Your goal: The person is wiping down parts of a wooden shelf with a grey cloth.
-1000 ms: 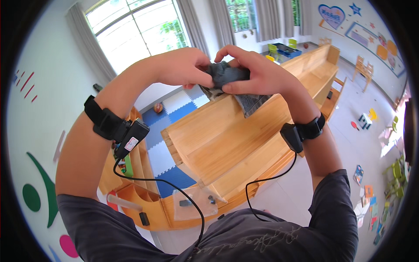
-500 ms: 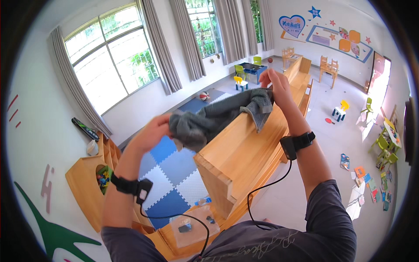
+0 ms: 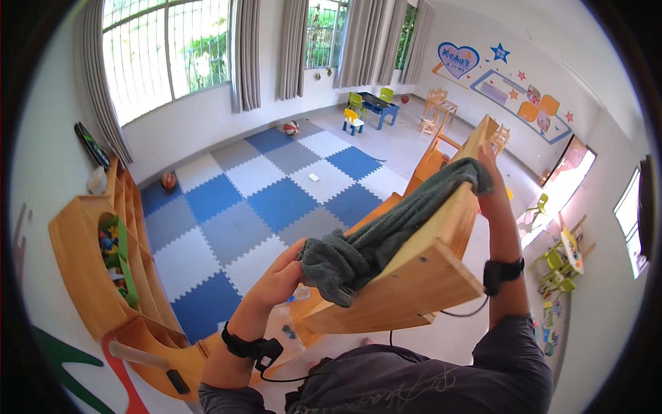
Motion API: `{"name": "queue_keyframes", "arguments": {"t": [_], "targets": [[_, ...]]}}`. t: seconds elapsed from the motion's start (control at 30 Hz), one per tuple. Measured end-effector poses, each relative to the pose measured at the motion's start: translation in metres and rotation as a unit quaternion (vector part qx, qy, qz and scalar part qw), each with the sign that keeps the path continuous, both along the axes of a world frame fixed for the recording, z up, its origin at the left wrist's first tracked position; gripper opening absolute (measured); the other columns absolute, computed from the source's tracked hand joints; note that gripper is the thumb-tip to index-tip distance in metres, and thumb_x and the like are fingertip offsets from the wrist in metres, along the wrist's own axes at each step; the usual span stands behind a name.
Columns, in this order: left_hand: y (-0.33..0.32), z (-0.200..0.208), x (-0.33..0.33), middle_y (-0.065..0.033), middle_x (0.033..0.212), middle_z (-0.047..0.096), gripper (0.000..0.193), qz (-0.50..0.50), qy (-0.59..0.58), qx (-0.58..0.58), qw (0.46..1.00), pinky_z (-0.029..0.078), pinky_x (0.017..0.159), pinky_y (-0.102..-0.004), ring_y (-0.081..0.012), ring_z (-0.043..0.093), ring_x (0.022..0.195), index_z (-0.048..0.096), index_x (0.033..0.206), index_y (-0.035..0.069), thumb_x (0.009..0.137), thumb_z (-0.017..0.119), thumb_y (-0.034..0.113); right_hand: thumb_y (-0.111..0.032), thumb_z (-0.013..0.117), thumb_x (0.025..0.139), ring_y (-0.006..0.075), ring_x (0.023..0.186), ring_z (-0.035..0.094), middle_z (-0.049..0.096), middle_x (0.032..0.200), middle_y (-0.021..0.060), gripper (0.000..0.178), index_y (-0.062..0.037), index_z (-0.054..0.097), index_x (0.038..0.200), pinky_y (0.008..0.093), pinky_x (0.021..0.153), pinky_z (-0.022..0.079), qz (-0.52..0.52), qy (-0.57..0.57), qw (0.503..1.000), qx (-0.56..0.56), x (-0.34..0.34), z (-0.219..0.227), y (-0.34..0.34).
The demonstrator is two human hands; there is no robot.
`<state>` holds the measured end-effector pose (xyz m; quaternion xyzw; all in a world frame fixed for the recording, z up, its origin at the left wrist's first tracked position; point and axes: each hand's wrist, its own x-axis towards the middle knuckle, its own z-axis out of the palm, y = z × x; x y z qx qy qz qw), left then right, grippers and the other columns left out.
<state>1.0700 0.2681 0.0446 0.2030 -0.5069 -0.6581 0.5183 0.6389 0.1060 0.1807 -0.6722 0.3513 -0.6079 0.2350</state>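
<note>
Where it was bunched between close-set hands a second ago, the grey-green cloth point(image 3: 386, 231) now stretches along the upper edge of the wooden unit point(image 3: 407, 293), seemingly covering more of it. The left hand point(image 3: 279, 277) has its grip closed on the near end; the right hand point(image 3: 491, 186) meets the far end, though whether its fingers clasp cannot be told. Beyond lies the chequered foam mat point(image 3: 279, 201); leftward, a curved shelf point(image 3: 83, 265).

Wooden shelf point(image 3: 407, 297), dark towel point(image 3: 393, 228) along its upper edge, checkered floor mats point(image 3: 234, 228), orange ball point(image 3: 168, 181) and red-and-white ball point(image 3: 290, 127) on them
</note>
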Motion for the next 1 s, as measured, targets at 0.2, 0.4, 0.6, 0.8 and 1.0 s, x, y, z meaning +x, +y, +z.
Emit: {"name": "queue_keyframes", "arguments": {"t": [0.2, 0.4, 0.6, 0.8, 1.0], "targets": [[0.019, -0.040, -0.001, -0.0085, 0.124, 0.060, 0.040, 0.022, -0.010, -0.060, 0.998, 0.046, 0.094, -0.0269, -0.0139, 0.058, 0.110, 0.051, 0.135, -0.001, 0.097, 0.041, 0.007, -0.035, 0.051, 0.102, 0.0174, 0.100, 0.060, 0.058, 0.113, 0.0075, 0.045, -0.0100, 0.046, 0.138, 0.0343, 0.088, 0.053, 0.101, -0.172, 0.951, 0.236, 0.024, 0.029, 0.083], [0.034, -0.085, 0.013, -0.0110, 0.124, 0.061, 0.043, 0.025, 0.177, -0.023, 0.984, 0.049, 0.097, -0.0319, -0.0178, 0.060, 0.113, 0.047, 0.137, -0.004, 0.096, 0.042, 0.008, -0.024, 0.053, 0.092, 0.0184, 0.087, 0.063, 0.060, 0.100, 0.0088, 0.029, -0.0071, 0.051, 0.116, 0.0337, 0.075, 0.055, 0.016, -0.131, 0.964, 0.231, 0.020, 0.035, 0.106], [0.050, -0.106, 0.014, -0.0063, 0.125, 0.054, 0.016, 0.029, 0.035, 0.052, 0.998, 0.046, 0.089, -0.0252, -0.0111, 0.054, 0.107, 0.052, 0.110, 0.003, 0.095, 0.047, 0.001, -0.030, 0.058, 0.090, 0.0194, 0.106, 0.059, 0.060, 0.113, 0.0100, 0.046, -0.0050, 0.048, 0.127, 0.0353, 0.093, 0.048, 0.067, -0.094, 0.971, 0.209, -0.028, 0.029, 0.099], [0.062, -0.142, -0.006, -0.0099, 0.126, 0.055, 0.019, 0.023, -0.045, 0.059, 0.997, 0.043, 0.097, -0.0311, -0.0175, 0.053, 0.113, 0.052, 0.109, 0.001, 0.090, 0.053, 0.000, -0.034, 0.059, 0.090, 0.0198, 0.107, 0.059, 0.060, 0.116, 0.0108, 0.051, -0.0044, 0.047, 0.129, 0.0352, 0.094, 0.048, 0.041, -0.073, 0.974, 0.210, -0.030, 0.030, 0.098], [0.062, -0.171, -0.028, -0.0140, 0.126, 0.056, 0.022, 0.045, -0.177, -0.001, 0.983, 0.042, 0.100, -0.0340, -0.0233, 0.054, 0.116, 0.052, 0.110, 0.002, 0.088, 0.055, 0.002, -0.038, 0.059, 0.090, 0.0202, 0.109, 0.059, 0.059, 0.118, 0.0116, 0.055, -0.0039, 0.045, 0.131, 0.0351, 0.095, 0.047, 0.023, -0.055, 0.976, 0.208, -0.036, 0.030, 0.086]]}}
